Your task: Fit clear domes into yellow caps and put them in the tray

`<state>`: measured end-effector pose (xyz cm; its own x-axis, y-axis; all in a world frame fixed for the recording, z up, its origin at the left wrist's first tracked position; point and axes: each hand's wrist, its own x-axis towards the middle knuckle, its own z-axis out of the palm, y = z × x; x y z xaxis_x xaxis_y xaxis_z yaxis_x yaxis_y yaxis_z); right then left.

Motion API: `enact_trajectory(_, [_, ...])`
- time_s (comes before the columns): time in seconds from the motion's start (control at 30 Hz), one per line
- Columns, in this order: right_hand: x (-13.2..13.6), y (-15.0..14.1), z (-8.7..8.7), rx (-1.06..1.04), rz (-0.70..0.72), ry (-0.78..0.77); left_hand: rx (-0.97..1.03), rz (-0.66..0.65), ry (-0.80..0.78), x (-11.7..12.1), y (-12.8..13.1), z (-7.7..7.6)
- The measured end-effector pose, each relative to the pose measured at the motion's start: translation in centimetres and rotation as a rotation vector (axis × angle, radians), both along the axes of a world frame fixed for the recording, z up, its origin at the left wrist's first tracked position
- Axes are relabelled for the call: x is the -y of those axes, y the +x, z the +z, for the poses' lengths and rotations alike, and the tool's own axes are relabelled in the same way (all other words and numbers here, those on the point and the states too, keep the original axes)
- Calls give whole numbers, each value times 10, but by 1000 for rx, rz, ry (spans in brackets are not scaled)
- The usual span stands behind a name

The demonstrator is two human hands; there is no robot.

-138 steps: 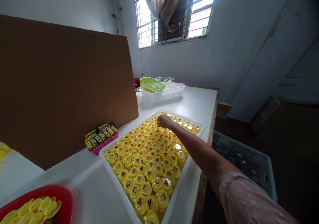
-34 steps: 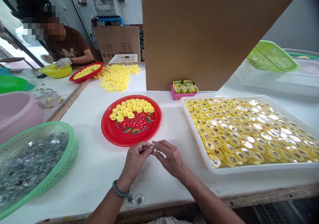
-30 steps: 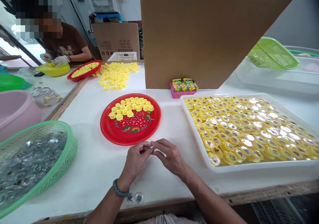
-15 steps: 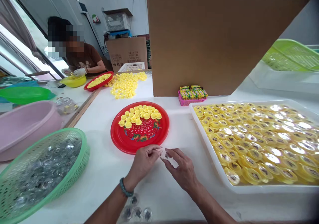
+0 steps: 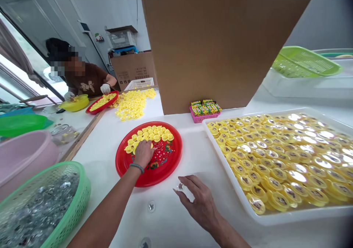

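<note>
My left hand [image 5: 143,153] reaches onto the red plate [image 5: 165,167]. Its fingers curl down on the yellow caps [image 5: 150,135] piled at the plate's far side, and what they hold is hidden. My right hand [image 5: 197,201] hovers just above the white table in front of the plate. Its fingertips pinch a small clear piece [image 5: 180,186] with a dark centre. Two more clear pieces [image 5: 151,206] lie loose on the table near me.
At right, a white tray [image 5: 230,178] is packed with several yellow capped pieces [image 5: 275,156]. A green basket [image 5: 78,207] of clear pieces and a pink basin [image 5: 24,152] stand at left. Behind rises a cardboard sheet [image 5: 220,38], with a pink packet basket [image 5: 205,110] at its foot. A co-worker [image 5: 85,82] sits far left.
My hands were together in front of the plate, working one clear piece. My left hand has gone forward onto the plate's caps, and my right hand keeps the clear piece.
</note>
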<state>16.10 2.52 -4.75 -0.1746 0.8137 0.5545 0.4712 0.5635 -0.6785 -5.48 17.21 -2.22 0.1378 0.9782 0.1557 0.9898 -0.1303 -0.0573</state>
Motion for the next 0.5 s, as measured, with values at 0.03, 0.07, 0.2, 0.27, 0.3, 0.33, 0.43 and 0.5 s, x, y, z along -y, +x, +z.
enact_trajectory(0.03, [0, 0, 0, -3, 4, 4, 23, -15, -7, 5, 2, -2])
enact_trajectory(0.07, [1, 0, 0, -6, 8, 5, 54, -31, -11, 9, 4, -2])
enact_trajectory(0.2, [3, -1, 2, -16, 17, -3, 149, -73, 24, 17, 6, 4])
enact_trajectory(0.27, [3, -1, 2, -14, 14, -8, 148, -101, 6, 13, 5, 6])
enact_trajectory(0.3, [2, -1, 3, -10, 13, -12, 149, -117, -27, 9, 5, 7])
enact_trajectory(0.33, [2, 0, 3, -7, 12, -14, 154, -129, -66, 4, 4, 6])
enact_trajectory(0.43, [1, 2, 3, -3, 9, -11, 173, -119, -141, -10, 3, 3])
enact_trajectory(0.5, [0, 3, 2, -7, 2, -7, 183, -109, -151, -17, 1, 2])
